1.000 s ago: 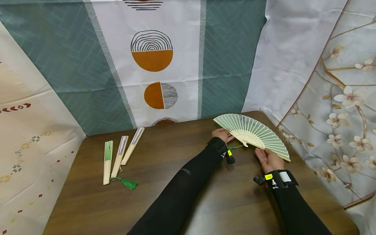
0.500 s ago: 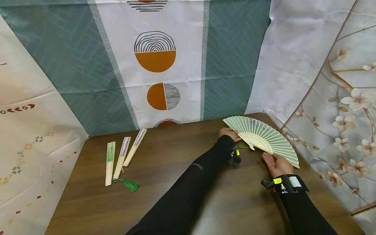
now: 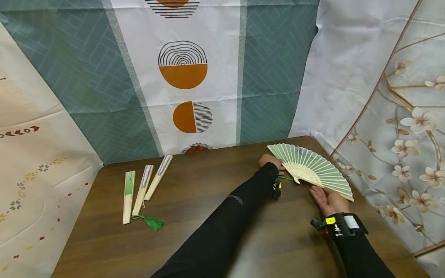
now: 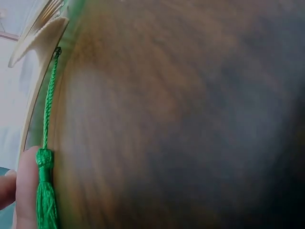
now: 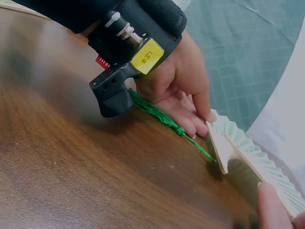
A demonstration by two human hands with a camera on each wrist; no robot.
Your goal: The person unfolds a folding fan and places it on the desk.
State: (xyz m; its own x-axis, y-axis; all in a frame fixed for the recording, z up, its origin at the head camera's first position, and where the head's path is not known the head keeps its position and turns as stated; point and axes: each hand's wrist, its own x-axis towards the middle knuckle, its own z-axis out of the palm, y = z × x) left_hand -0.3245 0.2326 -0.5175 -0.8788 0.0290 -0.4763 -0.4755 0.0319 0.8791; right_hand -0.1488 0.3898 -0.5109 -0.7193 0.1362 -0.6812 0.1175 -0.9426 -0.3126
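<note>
Brown wood-grain worktop (image 3: pixel 104 247) being backed by a teal-and-white hanging cloth (image 3: pixel 267 69) and flanked on the right by a flowered cloth (image 3: pixel 399 127). Near its far right corner, a pale green fan (image 3: pixel 313 166) is being held spread, pivot end turned toward the person; whether the worktop is being touched by it cannot be told. The fan's left edge is being pinched by the left hand (image 3: pixel 272 161), thumb on one side and fingers on the other. Its lower right edge is being gripped likewise by the right hand (image 3: pixel 330 200), palm being kept turned up, fingers clamped on the edge. Well apart, on the left, three folded fans are being supported side by side: a green-topped one (image 3: pixel 128 197), a middle one (image 3: pixel 142 189) and a slanting one (image 3: pixel 158 177). A loose green tassel (image 3: pixel 153 223) is being displayed beside their lower ends; the spread fan's own tassel (image 4: pixel 46 191) is being suspended beside the left hand's fingers.
</note>
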